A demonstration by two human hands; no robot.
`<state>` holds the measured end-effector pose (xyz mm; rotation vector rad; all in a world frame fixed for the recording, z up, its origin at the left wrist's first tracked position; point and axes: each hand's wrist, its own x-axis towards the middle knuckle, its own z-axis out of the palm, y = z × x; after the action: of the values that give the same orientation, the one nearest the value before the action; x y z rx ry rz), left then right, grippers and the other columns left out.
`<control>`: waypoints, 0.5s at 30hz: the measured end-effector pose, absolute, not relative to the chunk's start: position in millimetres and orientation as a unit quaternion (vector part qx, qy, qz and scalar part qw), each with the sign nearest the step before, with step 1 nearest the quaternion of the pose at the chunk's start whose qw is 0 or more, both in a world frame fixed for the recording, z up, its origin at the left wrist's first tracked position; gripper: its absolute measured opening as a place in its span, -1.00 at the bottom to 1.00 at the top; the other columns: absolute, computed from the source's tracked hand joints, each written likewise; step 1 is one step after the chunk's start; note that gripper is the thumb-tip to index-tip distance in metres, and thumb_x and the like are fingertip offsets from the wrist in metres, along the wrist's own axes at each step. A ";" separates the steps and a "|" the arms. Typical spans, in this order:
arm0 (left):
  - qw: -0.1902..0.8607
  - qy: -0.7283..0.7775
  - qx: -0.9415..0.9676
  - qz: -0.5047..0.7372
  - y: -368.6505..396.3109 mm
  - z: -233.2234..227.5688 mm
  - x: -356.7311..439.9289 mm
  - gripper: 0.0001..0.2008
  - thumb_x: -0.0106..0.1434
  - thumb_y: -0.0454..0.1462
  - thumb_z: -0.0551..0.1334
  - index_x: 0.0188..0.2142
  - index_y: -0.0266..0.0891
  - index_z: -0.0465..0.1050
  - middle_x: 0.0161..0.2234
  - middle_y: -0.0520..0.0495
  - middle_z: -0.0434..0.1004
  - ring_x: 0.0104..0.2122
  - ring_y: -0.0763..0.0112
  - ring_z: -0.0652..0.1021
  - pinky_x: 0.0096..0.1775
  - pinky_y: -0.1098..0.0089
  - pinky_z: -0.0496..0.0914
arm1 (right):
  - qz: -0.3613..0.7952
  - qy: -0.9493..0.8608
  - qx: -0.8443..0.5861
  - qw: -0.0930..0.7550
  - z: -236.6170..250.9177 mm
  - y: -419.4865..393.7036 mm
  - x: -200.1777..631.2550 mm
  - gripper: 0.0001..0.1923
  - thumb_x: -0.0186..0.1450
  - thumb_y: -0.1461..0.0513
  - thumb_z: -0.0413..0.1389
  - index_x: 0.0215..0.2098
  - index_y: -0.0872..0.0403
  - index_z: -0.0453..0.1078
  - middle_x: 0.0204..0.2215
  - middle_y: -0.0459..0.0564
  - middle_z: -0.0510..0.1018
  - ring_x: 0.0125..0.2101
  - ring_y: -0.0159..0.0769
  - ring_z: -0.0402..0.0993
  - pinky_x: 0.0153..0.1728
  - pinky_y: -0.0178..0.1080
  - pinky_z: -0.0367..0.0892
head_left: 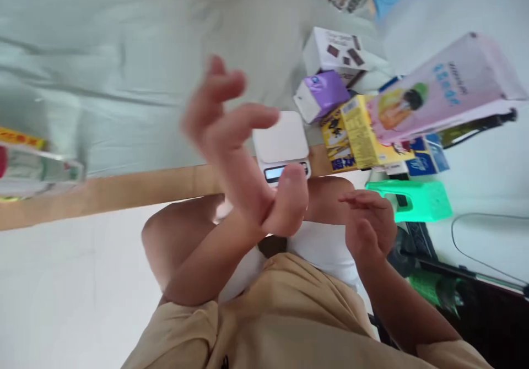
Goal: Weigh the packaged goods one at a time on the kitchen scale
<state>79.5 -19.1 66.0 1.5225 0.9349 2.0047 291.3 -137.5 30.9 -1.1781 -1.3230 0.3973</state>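
Observation:
My left hand [239,148] is raised in the middle of the view, blurred, with its fingers spread and nothing in it. Just behind it a small white kitchen scale [281,140] with a dark display sits near the wooden edge [124,193] of a bed. My right hand [367,223] hovers lower, to the right of the scale and above my knee, fingers loosely bent and empty. It is close to a green plastic stool [417,201]. Neither hand touches the scale.
A pale green sheet [103,66] covers the bed. Beyond the scale lie a purple carton [324,93], a white box with chocolate pictures [336,49], a yellow box [357,132] and a pink bag [446,88]. A packet [28,162] lies at the far left. A cable [475,248] runs along the floor on the right.

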 end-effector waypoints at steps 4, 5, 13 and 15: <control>0.193 0.213 0.687 0.667 -13.5 59.0 141.8 -0.54 0.48 0.03 0.12 0.22 -0.12 0.39 0.25 -0.27 0.36 0.30 0.02 0.43 0.37 -0.07 0.43 | 0.091 -0.497 -0.537 0.675 55.8 -147.3 348.2 -0.73 0.25 0.12 0.31 -0.08 -0.03 0.61 -0.25 -0.03 0.58 -0.24 -0.23 0.63 -0.20 -0.12 0.52; 0.211 0.202 0.706 0.646 -13.0 55.3 152.9 -0.51 0.50 0.04 0.11 0.26 -0.14 0.36 0.27 -0.30 0.37 0.31 0.01 0.44 0.34 -0.07 0.45 | 0.075 -0.478 -0.539 0.690 62.6 -144.7 360.3 -0.71 0.20 0.15 0.34 -0.10 -0.03 0.61 -0.24 -0.04 0.59 -0.24 -0.24 0.64 -0.20 -0.14 0.51; 0.298 0.181 0.692 0.632 3.8 66.7 249.8 -0.39 0.55 0.08 0.04 0.47 -0.04 0.16 0.47 -0.28 0.26 0.52 -0.02 0.29 0.49 -0.09 0.29 | 0.091 -0.436 -0.547 0.708 121.9 -63.6 415.9 -0.53 0.13 0.21 0.27 0.02 -0.20 0.59 0.15 -0.10 0.60 0.29 -0.12 0.52 0.44 0.05 0.34; 0.322 0.186 0.690 0.621 7.6 71.3 271.5 -0.34 0.55 0.13 0.01 0.50 -0.04 0.09 0.52 -0.28 0.19 0.58 -0.06 0.20 0.52 -0.14 0.24 | 0.152 -0.469 -0.529 0.691 123.1 -43.4 421.7 -0.52 0.17 0.18 0.27 0.08 -0.18 0.57 0.22 -0.09 0.58 0.38 -0.08 0.45 0.51 0.08 0.27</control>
<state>271.5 7.6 71.3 1.8110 0.4894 1.6319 421.7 -43.4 123.1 -1.1818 -1.0488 0.3393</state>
